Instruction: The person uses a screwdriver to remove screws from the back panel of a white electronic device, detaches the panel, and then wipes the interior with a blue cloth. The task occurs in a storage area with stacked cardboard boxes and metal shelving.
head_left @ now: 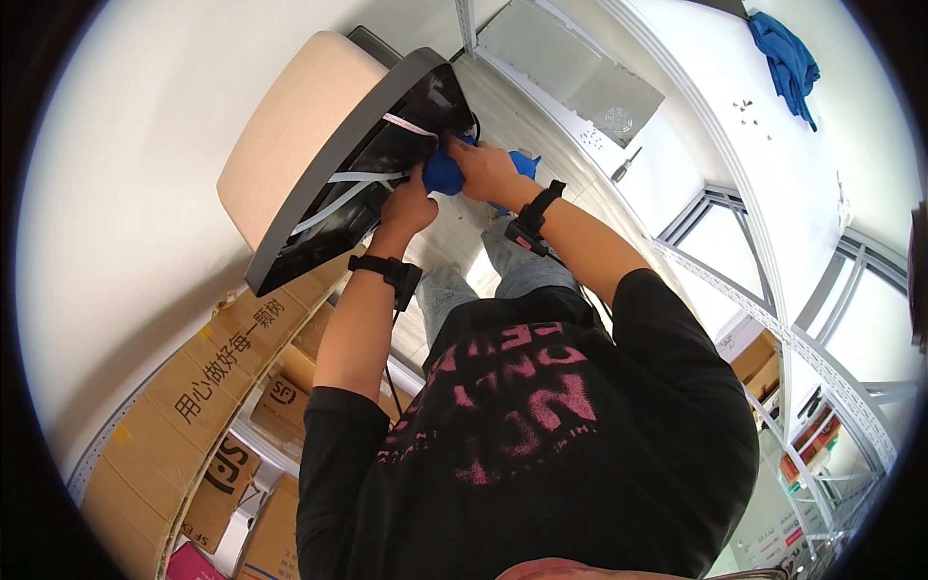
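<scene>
A bulky appliance (300,135) with a beige outer face and a dark grey rim stands tilted at the wall, its black hollow side toward me. Pale flat hoses or straps (333,205) run across that hollow. My right hand (483,169) is closed around a blue cloth (444,176) at the appliance's edge; part of the cloth sticks out beyond the wrist. Close beside it, my left hand (410,207) is curled against the black hollow, thumb up near the cloth. What its fingers grip is hidden. Both wrists wear black straps with small boxes.
To the right, a white shelf holds a grey metal panel (570,68), a screwdriver (626,164), scattered screws (744,111) and another blue cloth (785,68). A long flattened cardboard sheet (222,387) and several cartons (220,491) sit on the left. Metal shelf frames (773,319) flank my right side.
</scene>
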Demonstrator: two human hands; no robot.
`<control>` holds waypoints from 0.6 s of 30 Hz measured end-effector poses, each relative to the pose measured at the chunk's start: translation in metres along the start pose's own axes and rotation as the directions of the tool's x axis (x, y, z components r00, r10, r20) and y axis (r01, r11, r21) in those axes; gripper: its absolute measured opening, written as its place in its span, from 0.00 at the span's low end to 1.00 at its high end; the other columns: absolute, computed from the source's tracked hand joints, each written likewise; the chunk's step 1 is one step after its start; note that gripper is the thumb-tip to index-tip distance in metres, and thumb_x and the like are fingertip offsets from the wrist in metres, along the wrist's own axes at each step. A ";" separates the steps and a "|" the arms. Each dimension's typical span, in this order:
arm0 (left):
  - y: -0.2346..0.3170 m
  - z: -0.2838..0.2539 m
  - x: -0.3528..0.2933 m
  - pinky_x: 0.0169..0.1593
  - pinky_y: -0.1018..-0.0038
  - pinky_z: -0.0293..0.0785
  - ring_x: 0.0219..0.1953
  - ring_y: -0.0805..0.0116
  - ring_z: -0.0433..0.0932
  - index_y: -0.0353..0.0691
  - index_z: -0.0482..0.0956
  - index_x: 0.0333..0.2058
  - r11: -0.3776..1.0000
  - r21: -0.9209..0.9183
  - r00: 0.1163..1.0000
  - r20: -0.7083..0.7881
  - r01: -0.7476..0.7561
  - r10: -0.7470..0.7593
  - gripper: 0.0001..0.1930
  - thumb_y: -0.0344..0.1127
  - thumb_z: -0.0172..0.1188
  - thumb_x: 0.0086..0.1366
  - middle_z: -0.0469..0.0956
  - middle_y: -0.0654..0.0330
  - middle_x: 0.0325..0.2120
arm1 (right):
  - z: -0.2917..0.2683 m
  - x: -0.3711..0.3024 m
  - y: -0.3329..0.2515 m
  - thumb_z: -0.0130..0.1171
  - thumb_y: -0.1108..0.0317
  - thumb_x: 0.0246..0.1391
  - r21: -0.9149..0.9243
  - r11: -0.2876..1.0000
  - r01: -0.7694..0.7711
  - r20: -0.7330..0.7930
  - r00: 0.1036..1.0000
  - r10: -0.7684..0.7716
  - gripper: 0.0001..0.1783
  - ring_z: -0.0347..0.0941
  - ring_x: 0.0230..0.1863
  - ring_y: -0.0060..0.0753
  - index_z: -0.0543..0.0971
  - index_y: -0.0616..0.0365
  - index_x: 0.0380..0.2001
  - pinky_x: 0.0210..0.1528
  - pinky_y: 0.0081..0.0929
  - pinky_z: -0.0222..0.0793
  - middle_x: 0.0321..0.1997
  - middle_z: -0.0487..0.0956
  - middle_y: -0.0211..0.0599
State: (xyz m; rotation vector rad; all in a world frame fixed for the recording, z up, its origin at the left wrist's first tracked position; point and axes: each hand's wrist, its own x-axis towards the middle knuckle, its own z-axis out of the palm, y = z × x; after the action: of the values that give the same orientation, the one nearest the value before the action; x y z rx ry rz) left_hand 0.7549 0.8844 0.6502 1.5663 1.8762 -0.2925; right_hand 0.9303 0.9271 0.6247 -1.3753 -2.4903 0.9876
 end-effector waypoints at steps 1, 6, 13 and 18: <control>0.000 -0.001 0.000 0.50 0.50 0.70 0.45 0.38 0.75 0.46 0.50 0.64 1.000 0.002 1.000 -0.008 -0.010 0.010 0.39 0.33 0.54 0.53 0.76 0.37 0.42 | -0.001 0.000 0.001 0.59 0.71 0.38 -0.015 1.000 0.026 0.005 1.000 -0.026 0.29 0.72 0.45 0.51 0.70 0.51 0.49 0.40 0.43 0.74 0.62 0.67 0.30; 0.002 -0.001 -0.001 0.50 0.50 0.70 0.45 0.38 0.75 0.47 0.51 0.64 1.000 0.001 1.000 -0.006 0.001 -0.001 0.38 0.33 0.54 0.53 0.76 0.38 0.42 | -0.003 0.005 0.004 0.59 0.72 0.38 -0.050 0.999 -0.014 0.007 1.000 0.014 0.29 0.73 0.44 0.51 0.70 0.49 0.49 0.40 0.44 0.74 0.63 0.67 0.30; -0.002 0.000 0.003 0.49 0.53 0.72 0.44 0.41 0.76 0.47 0.48 0.65 1.000 0.010 1.000 -0.005 -0.021 0.022 0.41 0.33 0.52 0.52 0.77 0.39 0.41 | 0.003 0.000 0.003 0.59 0.73 0.38 -0.017 1.000 0.007 0.015 1.000 -0.007 0.28 0.73 0.43 0.51 0.70 0.49 0.48 0.36 0.44 0.73 0.62 0.67 0.30; -0.008 0.004 0.001 0.50 0.53 0.71 0.45 0.41 0.76 0.46 0.48 0.65 1.000 -0.017 1.000 -0.018 -0.014 0.014 0.41 0.33 0.53 0.52 0.77 0.39 0.42 | -0.017 -0.012 -0.002 0.59 0.73 0.38 -0.042 0.999 0.013 -0.111 0.994 -0.017 0.28 0.73 0.43 0.49 0.69 0.52 0.47 0.35 0.44 0.72 0.61 0.67 0.30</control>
State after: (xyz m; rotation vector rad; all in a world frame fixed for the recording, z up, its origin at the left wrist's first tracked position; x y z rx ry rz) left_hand 0.7492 0.8807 0.6444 1.5743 1.8757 -0.2562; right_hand 0.9423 0.9254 0.6417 -1.3811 -2.4486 0.8376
